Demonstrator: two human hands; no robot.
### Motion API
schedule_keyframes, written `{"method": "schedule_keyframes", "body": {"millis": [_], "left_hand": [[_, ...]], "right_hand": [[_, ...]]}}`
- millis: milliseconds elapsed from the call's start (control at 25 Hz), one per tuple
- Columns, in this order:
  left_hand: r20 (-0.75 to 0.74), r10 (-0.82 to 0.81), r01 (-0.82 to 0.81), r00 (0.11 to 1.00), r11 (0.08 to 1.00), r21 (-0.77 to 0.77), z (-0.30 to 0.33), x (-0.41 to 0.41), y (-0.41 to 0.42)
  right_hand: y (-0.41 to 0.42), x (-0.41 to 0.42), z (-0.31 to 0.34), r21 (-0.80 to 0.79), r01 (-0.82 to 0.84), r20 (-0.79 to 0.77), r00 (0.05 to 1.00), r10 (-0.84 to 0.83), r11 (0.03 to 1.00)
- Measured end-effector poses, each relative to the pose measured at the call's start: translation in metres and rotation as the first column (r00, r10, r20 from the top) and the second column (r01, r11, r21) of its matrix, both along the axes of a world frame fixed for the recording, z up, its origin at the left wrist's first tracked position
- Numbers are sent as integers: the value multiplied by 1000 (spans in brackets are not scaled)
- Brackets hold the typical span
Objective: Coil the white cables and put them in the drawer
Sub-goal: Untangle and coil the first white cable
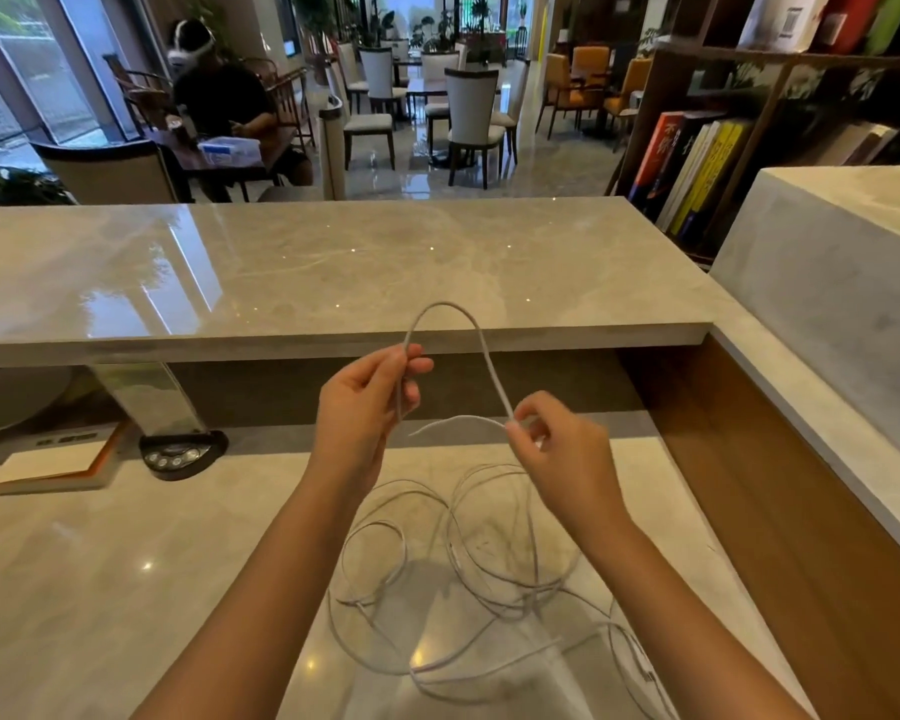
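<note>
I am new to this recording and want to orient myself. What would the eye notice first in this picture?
First come the two hands raised at the centre, the left hand and the right hand, each pinching a white cable that arches between them. Below them, loose cable loops lie tangled on the pale marble desk. To the left, a book lies beside a black base with buttons.

Tabletop (126,563): polished stone of marble pattern, glossy, mirroring ceiling lights. Raised counter slab (333,262): same beige stone, high gloss, window reflections visible. Side panel (780,511): wood veneer, brown, satin finish. White cable (481,350): smooth, matt sheath, probably plastic. Stand base (183,452): black glossy plastic beneath a mirror-bright metal upright. Notebook (48,467): paper, matt.
</note>
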State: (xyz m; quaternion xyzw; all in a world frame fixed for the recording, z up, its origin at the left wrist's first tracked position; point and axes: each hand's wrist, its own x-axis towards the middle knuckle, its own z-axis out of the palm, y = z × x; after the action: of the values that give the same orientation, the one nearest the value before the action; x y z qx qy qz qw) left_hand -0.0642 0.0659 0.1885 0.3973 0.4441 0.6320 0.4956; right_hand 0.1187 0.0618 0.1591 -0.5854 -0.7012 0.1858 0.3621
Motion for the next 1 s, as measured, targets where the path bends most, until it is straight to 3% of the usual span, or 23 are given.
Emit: {"method": "schedule_keyframes", "body": {"millis": [160,200,280,320,400,440,520,600,680,720,840,1000], "left_hand": [[-300,-42,36,953,999,-24,-6,15,-3],[-370,-87,75,925,996,-46,-7,20,-4],[-467,-255,217,847,967,-134,-10,29,-9],[-425,-362,309,830,932,-190,-13,31,-12],[-138,-553,514,822,823,-242,-20,31,-18],[-48,-602,577,797,783,-232,-23,29,-18],[-190,-650,605,736,757,-247,-25,25,-18],[-400,-615,544,680,788,-289,-22,25,-18],[-477,-584,508,657,810,-293,-16,24,-19],[-488,-582,512,651,811,-284,-14,23,-20],[-635,-498,453,591,856,-250,-17,22,-19],[-874,-55,178,483,983,37,-29,32,-23]], "right_hand": [[-15,-12,12,-267,-108,37,992,122,958],[-17,-12,18,-358,-169,-31,985,169,918],[-18,-11,32,-522,-397,-387,899,205,755],[-18,-9,38,-530,-517,-554,811,188,672],[-17,0,47,-466,-605,-663,722,198,645],[-17,3,49,-445,-580,-641,739,210,683],[-15,5,46,-395,-417,-452,864,222,819],[-10,4,38,-247,-201,-138,976,171,948],[-6,5,34,-136,-113,57,991,122,984],[-4,7,33,-145,-135,41,989,143,980],[-3,9,30,-248,-251,-241,951,192,936],[-4,6,20,-269,-185,-459,887,43,945]]}}
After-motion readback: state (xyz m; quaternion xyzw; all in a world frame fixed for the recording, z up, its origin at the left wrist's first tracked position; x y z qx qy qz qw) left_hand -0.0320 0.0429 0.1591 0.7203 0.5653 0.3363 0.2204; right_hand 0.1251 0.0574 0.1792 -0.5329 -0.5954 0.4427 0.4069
